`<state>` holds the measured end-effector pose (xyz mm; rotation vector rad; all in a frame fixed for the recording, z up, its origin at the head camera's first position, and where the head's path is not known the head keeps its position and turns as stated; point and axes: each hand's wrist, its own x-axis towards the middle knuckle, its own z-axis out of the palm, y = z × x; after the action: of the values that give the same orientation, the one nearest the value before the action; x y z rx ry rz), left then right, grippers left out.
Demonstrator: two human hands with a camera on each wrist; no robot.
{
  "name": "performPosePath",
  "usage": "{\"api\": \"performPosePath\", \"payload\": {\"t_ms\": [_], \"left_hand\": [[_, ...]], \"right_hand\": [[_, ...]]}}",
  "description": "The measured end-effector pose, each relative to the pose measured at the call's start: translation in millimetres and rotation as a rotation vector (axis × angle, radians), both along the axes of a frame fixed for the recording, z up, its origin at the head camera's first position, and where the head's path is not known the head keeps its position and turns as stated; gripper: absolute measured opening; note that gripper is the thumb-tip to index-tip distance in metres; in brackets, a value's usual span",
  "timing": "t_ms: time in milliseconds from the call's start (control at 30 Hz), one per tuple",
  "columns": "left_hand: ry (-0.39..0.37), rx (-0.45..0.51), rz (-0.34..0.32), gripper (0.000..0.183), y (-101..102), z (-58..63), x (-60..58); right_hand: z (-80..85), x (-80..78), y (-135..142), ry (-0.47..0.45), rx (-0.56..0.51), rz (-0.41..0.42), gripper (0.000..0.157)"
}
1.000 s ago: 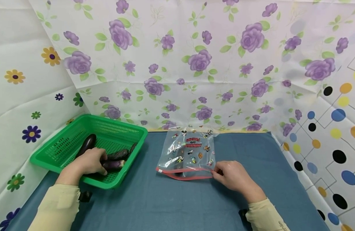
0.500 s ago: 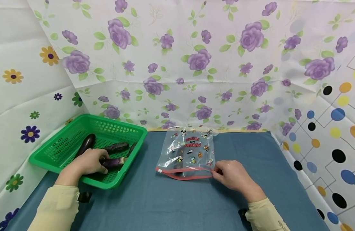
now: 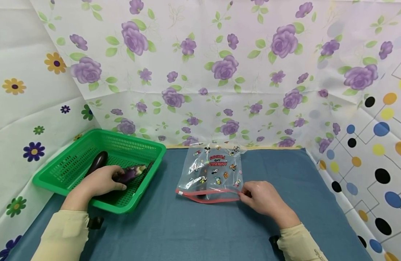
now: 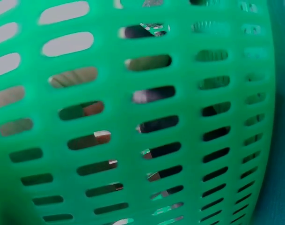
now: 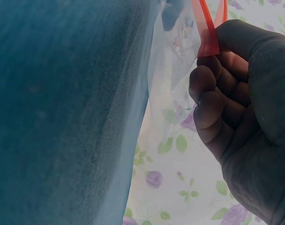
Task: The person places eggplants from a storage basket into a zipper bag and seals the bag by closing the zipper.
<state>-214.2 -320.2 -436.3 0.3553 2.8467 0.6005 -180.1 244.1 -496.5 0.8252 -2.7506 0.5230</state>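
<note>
Done: your L hand [image 3: 100,182], 10 o'clock, grips an eggplant [image 3: 131,174]; R hand [image 3: 264,199], approx. 1:30, pinches the bag [image 3: 216,178] at 12, mouth parted. To go, prob.: eggplant's not yet out of the green basket [image 3: 130,145]; 2nd eggplant [image 3: 98,161] there too. Dark shape [image 3: 202,187] thru bag, can't tell what.

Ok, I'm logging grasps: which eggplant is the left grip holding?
The purple eggplant with the pale stem end, jutting right from the left grip. The glossy dark eggplant lies to the grip's left, showing no stem.
</note>
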Motion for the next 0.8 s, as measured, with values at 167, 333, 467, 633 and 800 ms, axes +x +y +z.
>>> {"api": "performPosePath", "payload": {"t_ms": [167, 333, 467, 633, 800], "left_hand": [[0.014, 0.022, 0.013, 0.062, 0.5, -0.7, -0.4], [0.026, 0.041, 0.017, 0.066, 2.1, -1.2, 0.0], [0.036, 0.046, 0.028, 0.068, 5.2, 1.6, 1.1], [0.040, 0.052, 0.038, 0.069, 9.3, 3.4, 0.8], [0.056, 0.059, 0.055, 0.067, 11.9, 4.3, -0.7]], "right_hand": [[-0.7, -0.5, 0.0, -0.002, 0.007, 0.002, 0.028], [-1.3, -0.6, 0.0, -0.001, 0.008, 0.004, 0.029], [-1.9, -0.5, 0.1, 0.008, 0.007, 0.002, 0.028], [-1.7, -0.3, 0.0, 0.013, 0.007, -0.001, 0.027], [-1.0, -0.2, 0.1, 0.008, 0.010, -0.001, 0.027]]}}
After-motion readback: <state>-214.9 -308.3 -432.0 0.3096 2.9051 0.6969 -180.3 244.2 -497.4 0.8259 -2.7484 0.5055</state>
